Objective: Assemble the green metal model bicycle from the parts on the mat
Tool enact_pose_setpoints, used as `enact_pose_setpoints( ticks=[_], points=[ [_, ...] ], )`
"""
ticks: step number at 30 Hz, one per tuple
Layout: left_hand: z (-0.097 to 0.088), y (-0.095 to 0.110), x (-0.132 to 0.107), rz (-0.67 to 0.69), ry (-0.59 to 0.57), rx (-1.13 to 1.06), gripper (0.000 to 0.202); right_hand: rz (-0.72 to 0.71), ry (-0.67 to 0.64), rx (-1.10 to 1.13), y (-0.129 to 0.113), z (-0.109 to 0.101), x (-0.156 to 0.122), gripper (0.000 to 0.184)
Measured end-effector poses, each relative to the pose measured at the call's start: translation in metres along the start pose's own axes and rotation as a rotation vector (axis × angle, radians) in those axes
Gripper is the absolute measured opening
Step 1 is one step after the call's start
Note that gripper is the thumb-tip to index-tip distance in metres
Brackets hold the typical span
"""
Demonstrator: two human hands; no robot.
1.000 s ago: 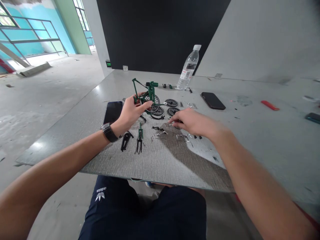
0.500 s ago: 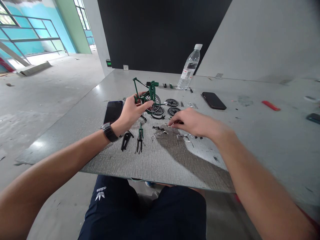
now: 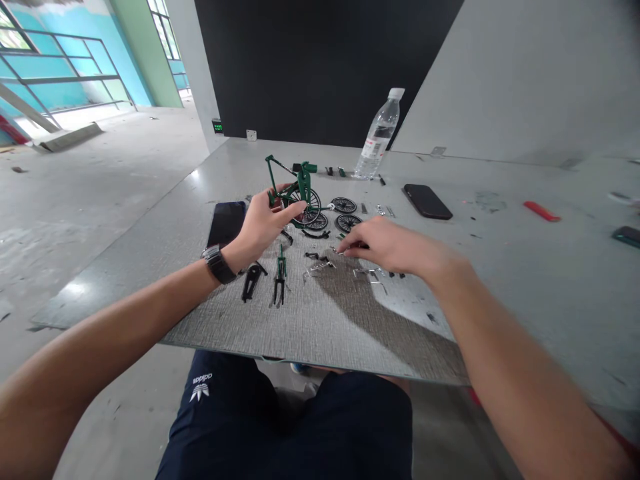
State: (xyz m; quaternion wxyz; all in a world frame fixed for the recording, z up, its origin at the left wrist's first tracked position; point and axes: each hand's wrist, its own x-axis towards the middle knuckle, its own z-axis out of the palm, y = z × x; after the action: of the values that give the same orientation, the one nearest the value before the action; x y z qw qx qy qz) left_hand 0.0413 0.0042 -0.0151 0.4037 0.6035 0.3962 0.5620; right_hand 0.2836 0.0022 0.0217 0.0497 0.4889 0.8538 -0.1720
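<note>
My left hand [image 3: 267,217] is closed on a green model bicycle frame [image 3: 304,179] with a spoked wheel [image 3: 313,205] fitted, held just above the table. My right hand [image 3: 377,241] is low over the table with thumb and fingers pinched around a small silvery piece too tiny to name. Close to those fingertips lie a black crank-shaped part [image 3: 318,257] and thin silver wire parts [image 3: 320,267]. Loose spoked wheels [image 3: 349,222] rest beyond the right hand. Nearer me are a green and black fork [image 3: 280,277] and a black flat part [image 3: 253,281].
A dark phone [image 3: 227,223] lies left of the parts, another black phone-like slab [image 3: 428,201] to the right. A water bottle [image 3: 376,137] stands at the back near the black panel. A red object [image 3: 542,211] lies far right on the table [image 3: 240,333].
My right hand has shifted very slightly, its fingertips still at the small parts. The left hand and the model bicycle frame stay in place.
</note>
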Motion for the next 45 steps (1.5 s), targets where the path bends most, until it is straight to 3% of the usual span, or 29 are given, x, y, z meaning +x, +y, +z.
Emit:
enact_pose_setpoints(
  ticks=[45],
  points=[
    [-0.001,-0.0039,0.0013,0.013,0.0,-0.005,0.037,-0.005,0.044,-0.072,0.0026,0.0028,0.0031,0.032]
  ],
)
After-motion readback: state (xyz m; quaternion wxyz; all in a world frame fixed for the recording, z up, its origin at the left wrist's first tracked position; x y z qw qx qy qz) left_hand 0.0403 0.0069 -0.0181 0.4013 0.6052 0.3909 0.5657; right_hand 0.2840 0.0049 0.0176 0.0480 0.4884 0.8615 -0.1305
